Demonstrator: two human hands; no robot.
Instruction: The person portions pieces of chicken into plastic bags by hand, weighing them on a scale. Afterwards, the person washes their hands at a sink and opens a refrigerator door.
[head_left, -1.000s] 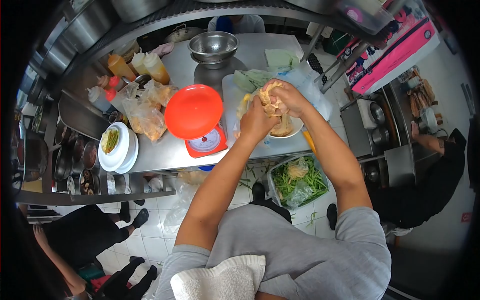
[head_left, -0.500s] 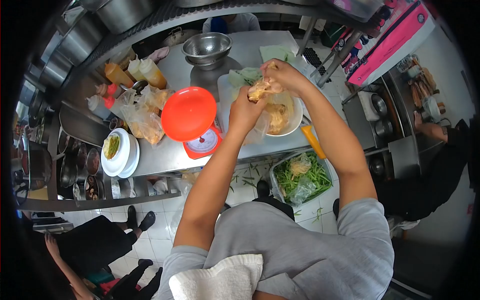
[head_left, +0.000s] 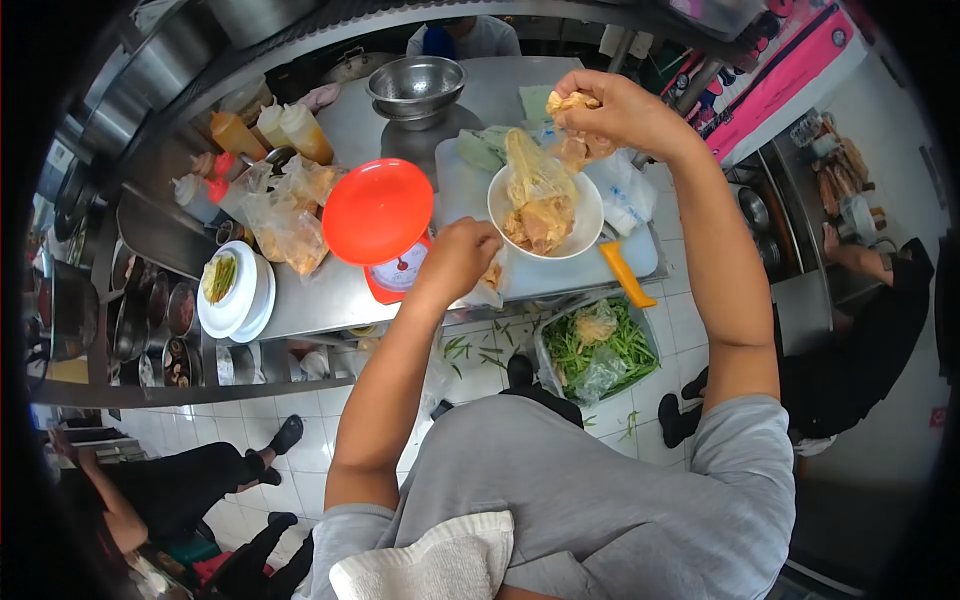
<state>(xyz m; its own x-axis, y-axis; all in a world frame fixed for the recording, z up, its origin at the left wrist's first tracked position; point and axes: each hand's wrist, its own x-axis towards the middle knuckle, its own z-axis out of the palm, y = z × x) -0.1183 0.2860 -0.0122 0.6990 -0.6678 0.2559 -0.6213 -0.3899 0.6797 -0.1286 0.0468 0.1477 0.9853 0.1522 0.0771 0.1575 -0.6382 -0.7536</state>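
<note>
A white bowl (head_left: 592,232) on the cutting board holds yellowish marinated raw meat (head_left: 540,222) and a crumpled clear plastic bag (head_left: 532,160). My right hand (head_left: 622,118) is raised above the bowl's far right side, fingers closed on a piece of marinated meat (head_left: 572,102); more meat hangs below it. Left of the bowl, my left hand (head_left: 460,258) has its fingers curled together at a small clear bag of meat (head_left: 492,277). A red kitchen scale (head_left: 378,215) stands just left of that hand. An orange-handled knife (head_left: 625,272) lies right of the bowl.
The cutting board (head_left: 640,258) lies on a steel table. Behind are a steel colander (head_left: 415,85), squeeze bottles (head_left: 305,135) and filled plastic bags (head_left: 290,215). White plates (head_left: 235,290) stand left. Below, a tub of greens (head_left: 605,350) sits on the floor. Other people stand at both sides.
My hands have moved apart: the right lifted up and right with meat, the left lowered toward the scale. The bowl's contents and the plastic bag in it are now uncovered.
</note>
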